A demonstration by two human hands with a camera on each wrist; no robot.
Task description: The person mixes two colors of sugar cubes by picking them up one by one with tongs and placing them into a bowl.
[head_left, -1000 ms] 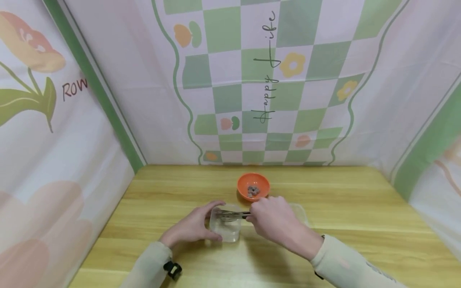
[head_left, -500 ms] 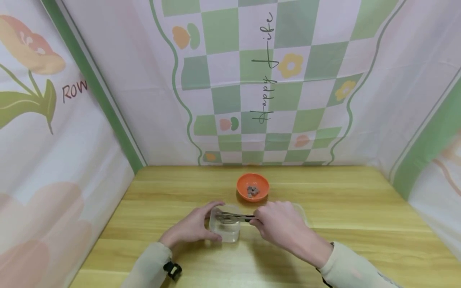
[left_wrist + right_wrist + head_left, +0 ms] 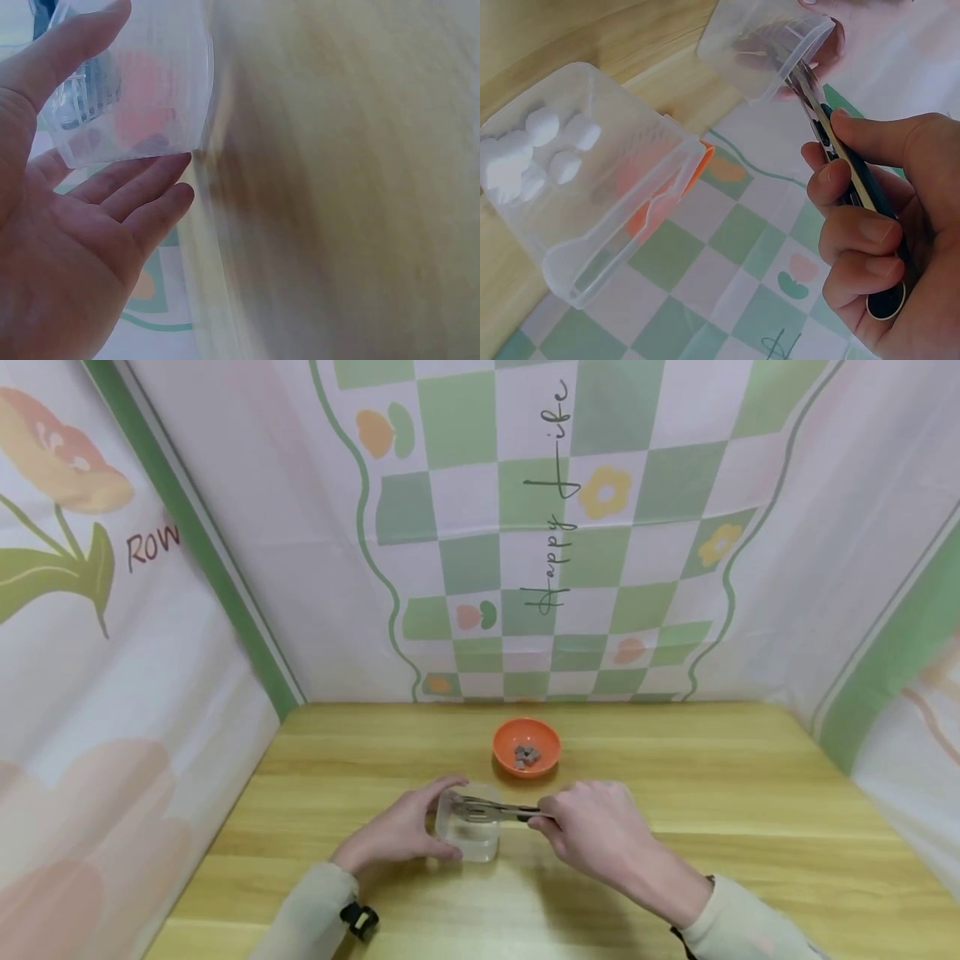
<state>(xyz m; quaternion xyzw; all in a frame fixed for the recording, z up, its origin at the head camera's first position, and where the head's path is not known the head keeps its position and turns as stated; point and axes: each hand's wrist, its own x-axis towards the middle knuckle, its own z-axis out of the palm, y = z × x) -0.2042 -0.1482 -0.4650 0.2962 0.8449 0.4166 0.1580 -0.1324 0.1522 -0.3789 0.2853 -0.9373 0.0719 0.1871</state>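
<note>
My left hand (image 3: 401, 828) holds a clear plastic container (image 3: 474, 853) from its left side, thumb at the near side and fingers round the far side. In the left wrist view the fingertips lie along its base edge. My right hand (image 3: 600, 835) grips metal tongs (image 3: 491, 812) by their dark, gold-edged handles (image 3: 862, 180), fingers curled round them. The tongs' slotted heads reach into the container's mouth. White cubes (image 3: 542, 126) lie in a second clear container (image 3: 585, 232), seen in the right wrist view and hidden behind the right hand in the head view.
An orange bowl (image 3: 512, 733) with several small grey-brown cubes (image 3: 527, 755) stands just beyond the hands. Patterned cloth (image 3: 525, 560) hangs behind the wooden table (image 3: 360, 735) and at both sides.
My right hand has shifted right, bringing the tongs' handles along while their heads stay in the container. It now covers the second container. My left hand has stayed put.
</note>
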